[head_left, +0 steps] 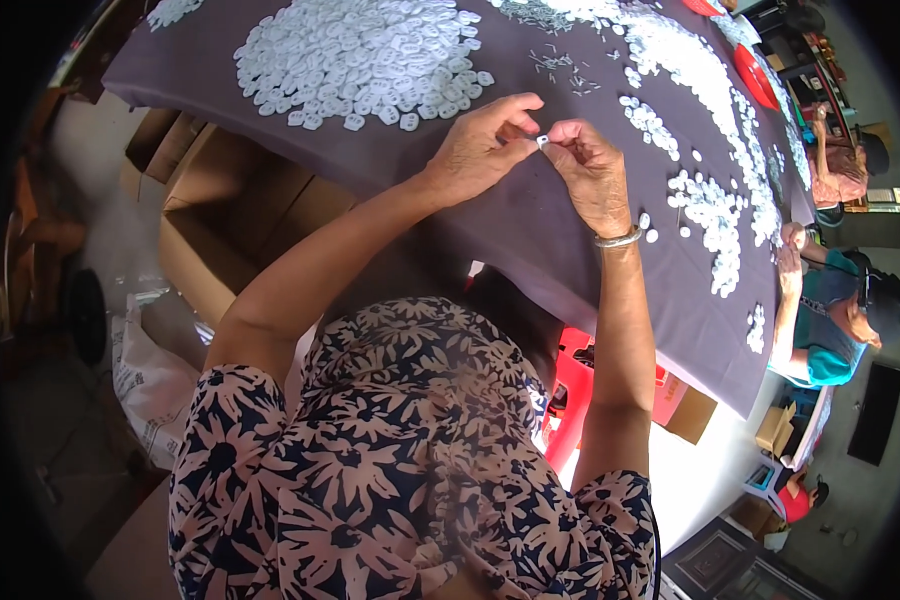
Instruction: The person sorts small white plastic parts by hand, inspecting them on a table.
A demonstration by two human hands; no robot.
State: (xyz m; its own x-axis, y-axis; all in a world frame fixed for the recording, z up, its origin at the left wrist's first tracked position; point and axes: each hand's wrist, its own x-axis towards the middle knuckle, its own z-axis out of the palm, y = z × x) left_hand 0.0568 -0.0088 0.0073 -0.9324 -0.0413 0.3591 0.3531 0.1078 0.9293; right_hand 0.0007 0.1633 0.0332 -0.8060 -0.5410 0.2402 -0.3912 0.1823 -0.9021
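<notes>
Above the dark grey tablecloth (pixel 490 220), my left hand (pixel 482 148) and my right hand (pixel 592 172) meet fingertip to fingertip. Between them is a small white plastic piece (pixel 543 142), pinched by both thumbs and forefingers; its exact shape is too small to make out. A large heap of flat white plastic pieces (pixel 360 55) lies beyond my left hand. Small round white pieces (pixel 712 215) are scattered to the right of my right hand, two of them close to its wrist. Thin metal pins or screws (pixel 560 65) lie loose beyond both hands.
An open cardboard box (pixel 205 235) stands below the table's left edge, with a white sack (pixel 150 370) nearby. A red plastic stool (pixel 570 385) is under the near edge. Two people sit along the right side, near a red tray (pixel 756 78); another is farther back.
</notes>
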